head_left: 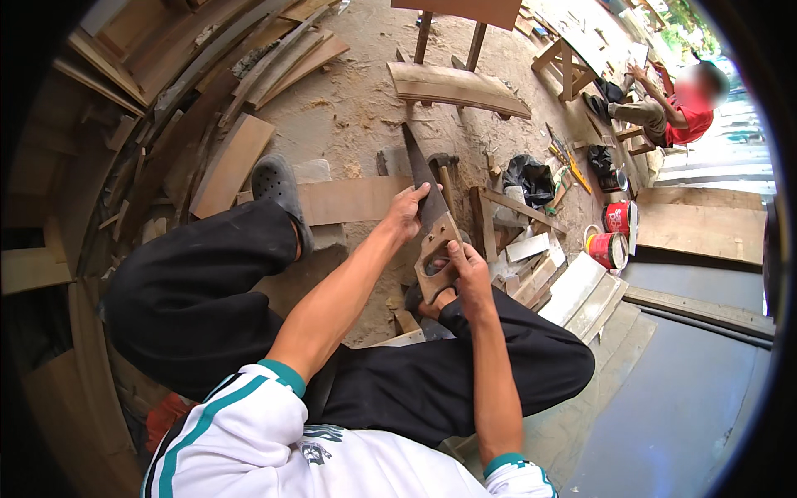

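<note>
A handsaw (429,199) with a dark blade and a wooden handle is held up between both my hands, its tip pointing away from me. My left hand (406,209) pinches the blade's left edge around its middle. My right hand (471,275) is closed on the wooden handle, the thumb lying on its face. Below the saw, a flat wooden board (344,199) lies on the ground between my feet. A hammer (446,170) is just beyond the blade, partly hidden by it.
Wood planks (282,70) are piled at the left. Ahead stands a wooden bench (457,87). To the right are red paint cans (616,217), a black plastic bag (530,179), a yellow level (579,173) and wood offcuts (535,278). A seated person in red (691,124) works at the far right.
</note>
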`<state>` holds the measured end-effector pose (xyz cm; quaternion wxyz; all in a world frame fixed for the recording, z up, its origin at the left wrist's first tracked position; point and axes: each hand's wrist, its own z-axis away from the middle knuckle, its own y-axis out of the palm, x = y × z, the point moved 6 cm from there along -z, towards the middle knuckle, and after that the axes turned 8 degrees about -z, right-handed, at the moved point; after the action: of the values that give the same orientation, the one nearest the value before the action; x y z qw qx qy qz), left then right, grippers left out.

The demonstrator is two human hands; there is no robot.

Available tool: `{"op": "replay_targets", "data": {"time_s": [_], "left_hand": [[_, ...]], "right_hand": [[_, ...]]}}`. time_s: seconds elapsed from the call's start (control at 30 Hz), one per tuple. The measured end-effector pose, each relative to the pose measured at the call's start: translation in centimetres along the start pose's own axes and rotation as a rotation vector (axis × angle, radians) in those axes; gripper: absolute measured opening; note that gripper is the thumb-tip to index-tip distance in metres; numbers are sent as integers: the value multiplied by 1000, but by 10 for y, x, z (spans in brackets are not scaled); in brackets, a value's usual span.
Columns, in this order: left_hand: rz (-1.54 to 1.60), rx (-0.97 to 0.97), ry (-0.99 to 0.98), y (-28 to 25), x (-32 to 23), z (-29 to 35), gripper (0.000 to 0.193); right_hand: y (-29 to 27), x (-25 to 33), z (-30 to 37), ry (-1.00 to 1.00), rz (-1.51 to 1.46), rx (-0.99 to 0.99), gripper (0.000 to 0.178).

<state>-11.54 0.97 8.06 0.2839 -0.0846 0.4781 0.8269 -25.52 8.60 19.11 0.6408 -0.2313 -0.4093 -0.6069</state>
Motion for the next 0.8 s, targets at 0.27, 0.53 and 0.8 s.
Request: {"op": "replay_targets", "data": {"time_s": [0.27, 0.53, 0.8], "left_hand": [[-80, 39, -78, -16, 11, -27, 23], [-1885, -195, -13, -71, -46, -5, 56], [-2662, -266, 292, -139, -117, 40, 114]], "right_hand": [[27, -5, -8, -81, -429, -78, 19], [-4, -23, -21, -53, -605, -228, 16], [11, -21, -5, -169, -375, -74, 35]]}}
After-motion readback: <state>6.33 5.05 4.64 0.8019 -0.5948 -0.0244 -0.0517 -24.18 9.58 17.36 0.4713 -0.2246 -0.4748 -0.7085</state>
